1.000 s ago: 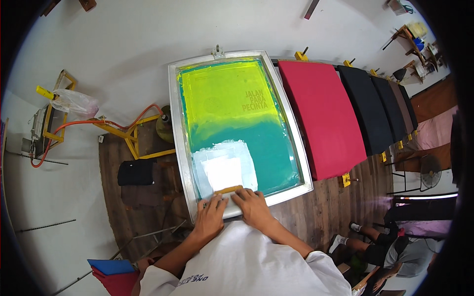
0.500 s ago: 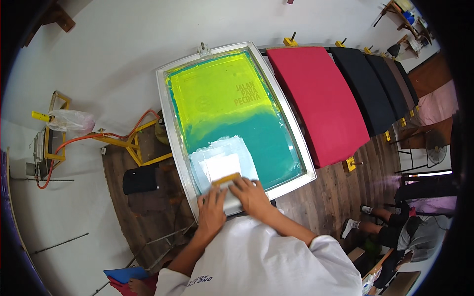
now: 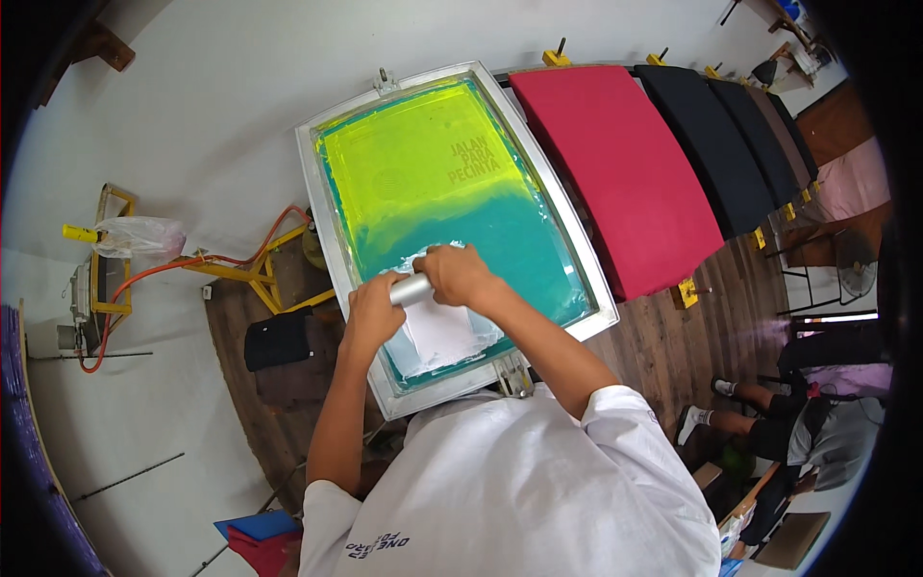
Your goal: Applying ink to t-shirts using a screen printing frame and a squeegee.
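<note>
A silk-screen printing frame (image 3: 314, 183) with a pale metal rim lies in front of me. Its mesh is yellow-green at the far part (image 3: 409, 144) and teal toward me (image 3: 519, 255). Both hands grip a squeegee (image 3: 411, 289) with a silvery, rounded handle, held across the near left part of the screen. My left hand (image 3: 373, 313) is wrapped round its left end, and my right hand (image 3: 460, 276) round its right end. White ink (image 3: 447, 338) coats a patch on the near side of the squeegee. The blade is hidden by handle and hands.
A red cloth-covered board (image 3: 615, 173) stands right of the frame, with black boards (image 3: 707, 154) beyond it. Yellow clamps (image 3: 686, 293) stick out at their ends. On the left are folded dark cloths (image 3: 277, 338) and an orange hose (image 3: 197, 258). A person (image 3: 817, 423) sits at the lower right.
Both hands have moved away from me across the screen with the squeegee, from the frame's near edge. The squeegee has tilted, and the white patch now shows on its near side.
</note>
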{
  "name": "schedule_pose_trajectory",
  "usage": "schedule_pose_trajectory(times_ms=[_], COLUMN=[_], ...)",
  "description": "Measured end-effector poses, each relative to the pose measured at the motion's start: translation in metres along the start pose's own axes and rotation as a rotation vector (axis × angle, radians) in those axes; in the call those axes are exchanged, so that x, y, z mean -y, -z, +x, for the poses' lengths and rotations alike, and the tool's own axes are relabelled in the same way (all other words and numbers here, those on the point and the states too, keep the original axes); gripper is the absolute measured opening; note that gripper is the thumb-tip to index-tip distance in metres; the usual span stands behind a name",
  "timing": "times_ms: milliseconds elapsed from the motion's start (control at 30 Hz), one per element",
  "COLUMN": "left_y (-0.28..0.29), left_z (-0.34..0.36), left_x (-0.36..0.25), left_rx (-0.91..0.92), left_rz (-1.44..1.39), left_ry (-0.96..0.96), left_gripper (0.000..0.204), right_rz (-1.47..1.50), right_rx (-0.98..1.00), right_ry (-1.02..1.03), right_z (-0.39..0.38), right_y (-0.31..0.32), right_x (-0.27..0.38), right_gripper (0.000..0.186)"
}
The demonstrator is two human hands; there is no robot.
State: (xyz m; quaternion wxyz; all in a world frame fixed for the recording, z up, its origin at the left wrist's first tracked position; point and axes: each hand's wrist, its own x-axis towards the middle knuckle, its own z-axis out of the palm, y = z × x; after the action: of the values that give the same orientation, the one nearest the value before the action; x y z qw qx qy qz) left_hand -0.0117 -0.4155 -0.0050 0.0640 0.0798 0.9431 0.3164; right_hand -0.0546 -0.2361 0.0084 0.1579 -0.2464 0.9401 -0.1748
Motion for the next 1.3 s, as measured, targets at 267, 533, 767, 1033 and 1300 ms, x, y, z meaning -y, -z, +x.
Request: schedule_pose_trajectory(times_ms=[267, 533, 767, 1033, 1300], left_y=[-0.002, -0.025, -0.034, -0.016, -0.036], left_z=[-0.001, -0.047, -0.100, -0.088, -0.075], left_x=[-0.002, -0.007, -0.029, -0.037, -0.016], left_rx=[0.028, -0.044, 0.094, 0.085, -0.009], left_rz=[0.075, 0.027, 0.067, -0.029, 0.145], left_ry=[-0.052, -0.133, -0.103, -0.057, -0.165], left_gripper=[0.046, 0.048, 0.055, 0.049, 0.062], right_rz=[0.053, 0.046, 0.052, 0.010, -0.037], right_rx=[-0.079, -0.096, -0.180, -0.026, -0.202], right_ry=[-0.030, -0.027, -0.046, -0.007, 0.065], right_z=[-0.001, -0.049, -0.112, -0.096, -0.078], right_y=[-0.016, -0.033, -0.067, -0.038, -0.057], right_x=[-0.005, 0.008, 0.024, 0.021, 0.003], right_gripper=[0.037, 0.033, 0.033, 0.024, 0.038])
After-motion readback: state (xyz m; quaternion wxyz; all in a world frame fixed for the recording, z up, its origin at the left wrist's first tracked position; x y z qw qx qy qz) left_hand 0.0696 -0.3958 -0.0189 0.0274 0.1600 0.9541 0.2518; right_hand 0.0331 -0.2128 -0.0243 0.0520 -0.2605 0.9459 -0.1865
